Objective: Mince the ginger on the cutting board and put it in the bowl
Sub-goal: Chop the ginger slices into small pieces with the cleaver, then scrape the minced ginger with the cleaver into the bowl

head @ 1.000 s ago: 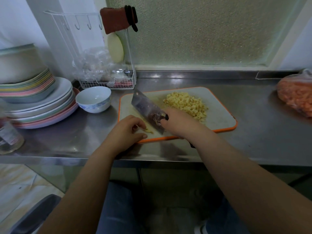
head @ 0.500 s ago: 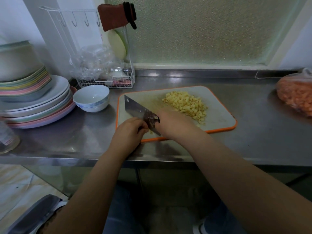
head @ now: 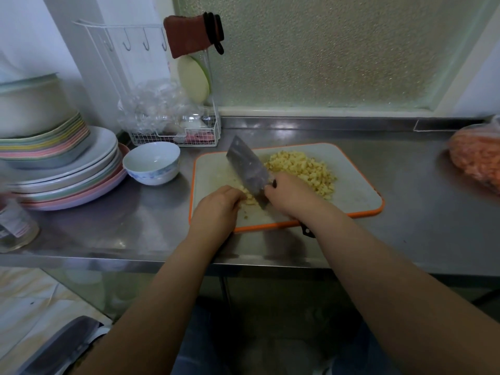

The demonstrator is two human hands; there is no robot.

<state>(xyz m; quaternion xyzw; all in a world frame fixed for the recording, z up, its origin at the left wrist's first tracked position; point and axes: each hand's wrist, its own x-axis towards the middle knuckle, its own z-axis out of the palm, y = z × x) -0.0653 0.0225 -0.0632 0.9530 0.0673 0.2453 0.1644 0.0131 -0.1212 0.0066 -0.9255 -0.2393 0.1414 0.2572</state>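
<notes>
A white cutting board (head: pixel 357 193) with an orange rim lies on the steel counter. A pile of minced yellow ginger (head: pixel 300 169) sits on its middle. My right hand (head: pixel 292 194) grips the handle of a cleaver (head: pixel 247 169), whose blade stands on the board, tip pointing away and left. My left hand (head: pixel 216 205) rests with curled fingers on a few small ginger pieces (head: pixel 250 200) just left of the blade. An empty white bowl (head: pixel 151 162) with a blue pattern stands left of the board.
A stack of plates (head: pixel 62 171) with a pot on top fills the left counter. A wire rack (head: pixel 176 131) with plastic bags stands behind the bowl. A bag of orange food (head: pixel 479 158) lies at the right edge. A jar (head: pixel 16 226) sits front left.
The cleaver has swung from lying low and pointing left to standing steeper on the board. More cut ginger pieces show beside my left hand, which stays at the board's front left.
</notes>
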